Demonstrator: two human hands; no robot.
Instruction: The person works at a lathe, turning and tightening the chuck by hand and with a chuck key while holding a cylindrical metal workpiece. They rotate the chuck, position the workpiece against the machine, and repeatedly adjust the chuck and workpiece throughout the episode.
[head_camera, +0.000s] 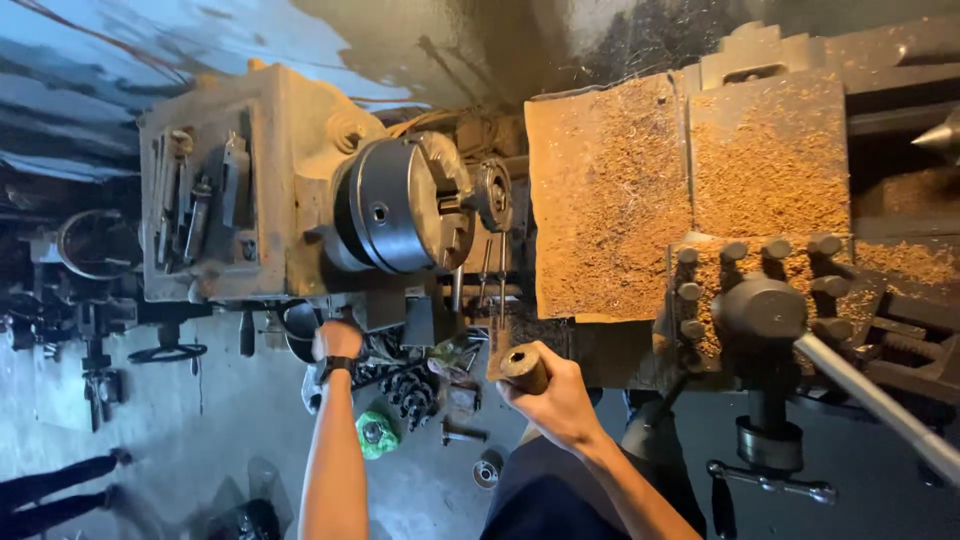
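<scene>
I stand at a metal lathe. My right hand is closed round a short rusty brown cylinder with a hole in its end, held in front of the lathe bed. My left hand, with a black watch on the wrist, reaches down below the headstock and grips something there; what it holds is hidden. The dark round chuck sits above and between my hands, with a small part at its jaws.
The carriage is thickly covered with brown metal chips. A tool post with several bolts and a long grey handle is at right. Gears, a green object and scrap lie on the floor. A tailstock point shows far right.
</scene>
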